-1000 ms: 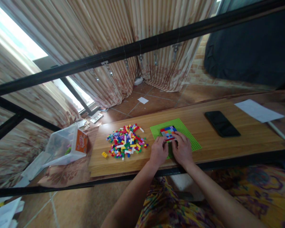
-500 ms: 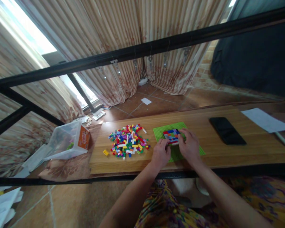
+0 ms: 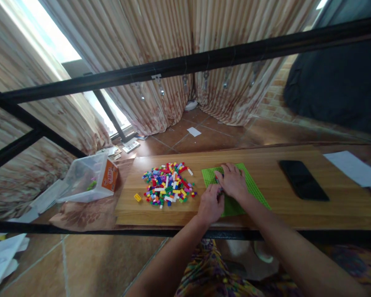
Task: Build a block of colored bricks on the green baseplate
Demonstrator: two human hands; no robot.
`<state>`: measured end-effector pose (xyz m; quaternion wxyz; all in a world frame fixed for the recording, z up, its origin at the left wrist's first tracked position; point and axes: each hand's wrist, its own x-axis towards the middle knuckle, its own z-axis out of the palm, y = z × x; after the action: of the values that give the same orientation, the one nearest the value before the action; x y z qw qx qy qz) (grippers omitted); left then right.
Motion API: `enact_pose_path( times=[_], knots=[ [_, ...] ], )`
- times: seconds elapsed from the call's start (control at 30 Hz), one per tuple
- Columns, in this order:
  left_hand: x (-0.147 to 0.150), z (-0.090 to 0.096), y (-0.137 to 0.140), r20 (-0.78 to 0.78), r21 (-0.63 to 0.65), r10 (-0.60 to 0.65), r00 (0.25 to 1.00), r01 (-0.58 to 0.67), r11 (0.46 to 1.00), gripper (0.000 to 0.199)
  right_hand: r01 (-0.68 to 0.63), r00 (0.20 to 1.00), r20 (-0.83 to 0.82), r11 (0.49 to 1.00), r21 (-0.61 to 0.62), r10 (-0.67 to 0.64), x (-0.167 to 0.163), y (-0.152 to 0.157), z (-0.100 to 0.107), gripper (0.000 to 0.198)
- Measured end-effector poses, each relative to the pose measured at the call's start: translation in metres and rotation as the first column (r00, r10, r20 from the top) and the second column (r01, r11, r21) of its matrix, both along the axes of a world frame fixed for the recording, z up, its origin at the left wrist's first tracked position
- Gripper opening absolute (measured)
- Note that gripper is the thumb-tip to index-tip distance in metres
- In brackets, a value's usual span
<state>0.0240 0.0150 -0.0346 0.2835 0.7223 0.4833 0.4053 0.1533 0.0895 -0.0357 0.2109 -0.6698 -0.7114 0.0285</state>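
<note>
A green studded baseplate point(image 3: 250, 187) lies on the wooden board. On it, a multicoloured block of building bricks point(image 3: 220, 191) is nearly all hidden under my hands. My left hand point(image 3: 210, 204) grips the block's near left edge, its fingers curled and the thumb close to the bricks. Across the top of the block lies my right hand point(image 3: 233, 180), its fingers bent over the far side and the thumb toward the left. Left of the baseplate spreads a heap of loose building bricks point(image 3: 168, 185) in many colours. One yellow brick point(image 3: 137, 197) lies apart from it.
A black phone point(image 3: 303, 180) and a white sheet of paper point(image 3: 354, 167) lie on the right. At the left stands a clear plastic box point(image 3: 83, 181) with an orange label. A black metal bar point(image 3: 173, 66) runs across beyond the wooden board point(image 3: 173, 216).
My right hand has moved left and over the brick block, covering the coloured bricks that showed between my hands. My left hand stays at the block's near left edge. The view has shifted slightly.
</note>
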Motion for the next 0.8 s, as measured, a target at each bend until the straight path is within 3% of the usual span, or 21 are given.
enact_pose_path(
  times=[0.23, 0.4, 0.6, 0.73, 0.8],
  knots=[
    [0.001, 0.001, -0.002, 0.040, 0.049, 0.012, 0.999, -0.014, 0.999, 0.028, 0.025, 1.000, 0.004, 0.998, 0.062, -0.025, 0.004, -0.003, 0.004, 0.055],
    [-0.001, 0.008, -0.008, 0.124, 0.145, 0.103, 0.987, -0.120, 0.982, 0.018, 0.050, 0.997, 0.060, 0.998, 0.045, -0.052, 0.006, -0.017, 0.015, 0.066],
    [-0.003, 0.010, -0.009, 0.182, 0.150, 0.214, 0.960, -0.242, 0.958, 0.016, 0.111, 0.980, 0.173, 0.993, -0.036, -0.103, 0.009, -0.047, 0.021, 0.085],
    [-0.003, 0.007, -0.008, 0.190, 0.148, 0.219, 0.957, -0.249, 0.957, 0.016, 0.100, 0.976, 0.201, 0.994, -0.053, -0.088, 0.016, -0.051, 0.019, 0.085],
    [-0.003, 0.006, -0.008, 0.193, 0.158, 0.211, 0.958, -0.242, 0.957, 0.016, 0.081, 0.977, 0.208, 0.990, -0.119, -0.055, 0.024, -0.046, 0.022, 0.084]
  ],
)
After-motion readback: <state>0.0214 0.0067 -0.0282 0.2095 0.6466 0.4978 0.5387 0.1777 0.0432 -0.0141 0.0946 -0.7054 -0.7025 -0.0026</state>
